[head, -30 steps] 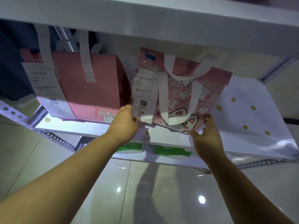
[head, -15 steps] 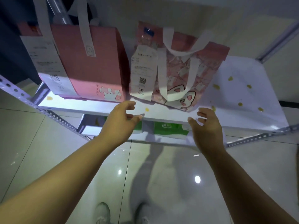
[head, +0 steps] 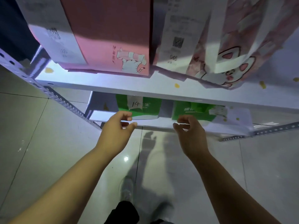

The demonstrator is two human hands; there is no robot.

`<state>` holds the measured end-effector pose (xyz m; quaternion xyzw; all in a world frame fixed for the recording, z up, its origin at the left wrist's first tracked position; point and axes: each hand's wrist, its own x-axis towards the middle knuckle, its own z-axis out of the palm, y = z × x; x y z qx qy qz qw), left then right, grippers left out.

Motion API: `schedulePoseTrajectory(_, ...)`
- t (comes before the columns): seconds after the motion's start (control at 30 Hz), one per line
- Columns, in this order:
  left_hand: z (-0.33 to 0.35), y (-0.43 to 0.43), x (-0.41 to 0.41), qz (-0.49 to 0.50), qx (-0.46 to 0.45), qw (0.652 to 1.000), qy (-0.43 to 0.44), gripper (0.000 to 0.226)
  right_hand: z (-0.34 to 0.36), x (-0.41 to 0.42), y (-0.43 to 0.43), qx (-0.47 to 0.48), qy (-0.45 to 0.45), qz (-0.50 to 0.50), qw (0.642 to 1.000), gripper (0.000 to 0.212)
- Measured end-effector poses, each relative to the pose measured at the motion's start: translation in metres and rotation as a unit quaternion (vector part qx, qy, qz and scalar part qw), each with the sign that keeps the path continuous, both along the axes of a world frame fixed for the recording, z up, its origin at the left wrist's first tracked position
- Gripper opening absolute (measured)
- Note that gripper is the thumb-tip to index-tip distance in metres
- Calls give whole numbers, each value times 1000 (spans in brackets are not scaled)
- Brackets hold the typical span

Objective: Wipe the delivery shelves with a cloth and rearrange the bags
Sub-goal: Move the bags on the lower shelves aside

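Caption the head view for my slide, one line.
Empty left hand and right hand hover before two green bags on the lower shelf, under pink bags.

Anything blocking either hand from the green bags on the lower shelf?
Nothing visible: the left hand is right in front of the green bag labelled 14, the right hand before the other green bag; the upper shelf edge sits above, not between.

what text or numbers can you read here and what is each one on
"14": handwritten on the white label of the left green bag.
"046", last digit unsure: on the receipt of the rabbit-print bag.
Too blurred to read: the other receipt and the print on the pink bag, the lettering on the right green bag.
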<state>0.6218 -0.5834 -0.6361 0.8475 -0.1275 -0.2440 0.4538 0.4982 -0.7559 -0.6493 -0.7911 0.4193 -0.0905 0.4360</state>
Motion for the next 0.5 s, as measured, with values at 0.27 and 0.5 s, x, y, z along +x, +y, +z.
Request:
schedulePoseTrajectory(0.27,-111,10,9,71,-29,997,11,19,-99,20,9,-18,-18,10,1000,21)
schedulePoseTrajectory(0.5,-201,-1,19,136,-94,985,-43,21,-190,35,-8,17,-102,12,995,20)
